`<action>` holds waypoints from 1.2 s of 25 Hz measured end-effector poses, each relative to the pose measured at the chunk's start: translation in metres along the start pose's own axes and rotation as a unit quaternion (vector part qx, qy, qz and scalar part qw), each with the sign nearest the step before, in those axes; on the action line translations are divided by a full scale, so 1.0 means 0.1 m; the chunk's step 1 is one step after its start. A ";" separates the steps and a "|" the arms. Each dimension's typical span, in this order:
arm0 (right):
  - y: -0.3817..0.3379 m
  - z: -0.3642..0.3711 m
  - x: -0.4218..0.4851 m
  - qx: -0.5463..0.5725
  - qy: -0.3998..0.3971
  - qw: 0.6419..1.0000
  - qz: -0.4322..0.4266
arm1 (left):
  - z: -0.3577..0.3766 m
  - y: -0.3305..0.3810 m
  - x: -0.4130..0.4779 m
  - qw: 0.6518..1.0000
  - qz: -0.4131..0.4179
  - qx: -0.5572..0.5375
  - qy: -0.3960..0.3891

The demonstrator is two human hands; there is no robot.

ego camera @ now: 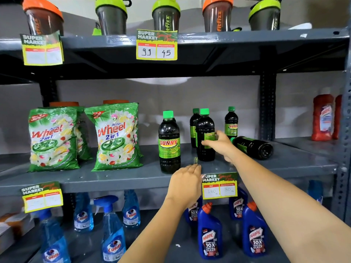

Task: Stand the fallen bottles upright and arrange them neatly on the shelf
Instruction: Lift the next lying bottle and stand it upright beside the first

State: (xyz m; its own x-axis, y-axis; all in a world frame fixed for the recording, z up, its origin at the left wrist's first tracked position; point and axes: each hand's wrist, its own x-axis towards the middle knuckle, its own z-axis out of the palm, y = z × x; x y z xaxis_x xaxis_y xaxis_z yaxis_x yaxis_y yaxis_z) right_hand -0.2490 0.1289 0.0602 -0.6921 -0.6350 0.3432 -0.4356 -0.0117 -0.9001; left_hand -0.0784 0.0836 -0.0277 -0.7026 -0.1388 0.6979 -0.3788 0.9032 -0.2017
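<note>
We've got our right hand (218, 144) wrapped round an upright dark bottle (205, 135) mid-shelf, left hand (187, 177) loose and empty at the shelf (114, 177) edge, so a careless nudge could topple its neighbours or roll the fallen bottle (252, 147) away.

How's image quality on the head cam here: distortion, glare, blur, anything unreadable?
Head view: wide-angle bowing bends the upper shelf edge and the right upright; glare washes out the top-left price tag and sheens the detergent bags; the right hand is slightly soft against the dark bottle; the lower price tag is faint but readable.
</note>
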 end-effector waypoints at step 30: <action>-0.05 0.00 -0.08 -0.088 -0.055 0.995 0.007 | -0.04 0.01 -0.01 0.999 -0.018 -0.031 -0.020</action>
State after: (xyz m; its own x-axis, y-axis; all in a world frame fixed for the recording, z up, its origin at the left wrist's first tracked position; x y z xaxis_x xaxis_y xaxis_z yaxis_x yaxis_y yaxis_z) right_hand -0.2410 0.1341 0.0623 -0.6359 -0.7151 0.2902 -0.5265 0.1271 -0.8406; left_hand -0.0755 0.0865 -0.0261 -0.7135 -0.1866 0.6754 -0.3667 0.9208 -0.1330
